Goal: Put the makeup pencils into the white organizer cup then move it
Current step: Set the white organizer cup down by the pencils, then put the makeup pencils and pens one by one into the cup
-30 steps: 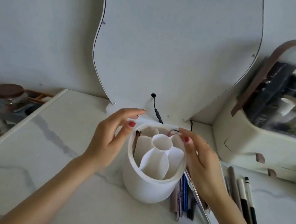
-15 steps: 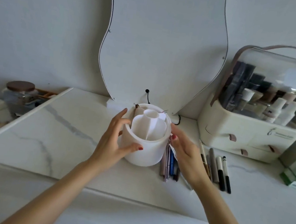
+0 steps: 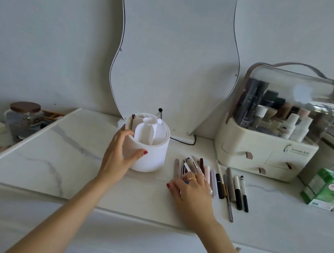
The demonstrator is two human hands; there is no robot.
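Note:
The white organizer cup (image 3: pixel 153 152) stands upright on the marble top, with white dividers inside and one thin brown pencil in its left compartment. My left hand (image 3: pixel 119 155) wraps its left side, thumb across the front wall. To the right lies a row of makeup pencils (image 3: pixel 218 181), pink, brown, black and white. My right hand (image 3: pixel 192 190) rests flat on the left part of that row, fingers spread over several pencils, gripping none that I can see.
A wavy-edged mirror (image 3: pixel 173 51) leans on the wall behind the cup, with a black cable at its base. A cream makeup case (image 3: pixel 267 151) with a clear lid stands at right, a green box (image 3: pixel 326 189) beside it. A glass jar (image 3: pixel 24 118) sits far left.
My right hand left the cup's side and dropped onto the pencils on the table. The cup now stands clear to the left of the pencils. The view pulled back.

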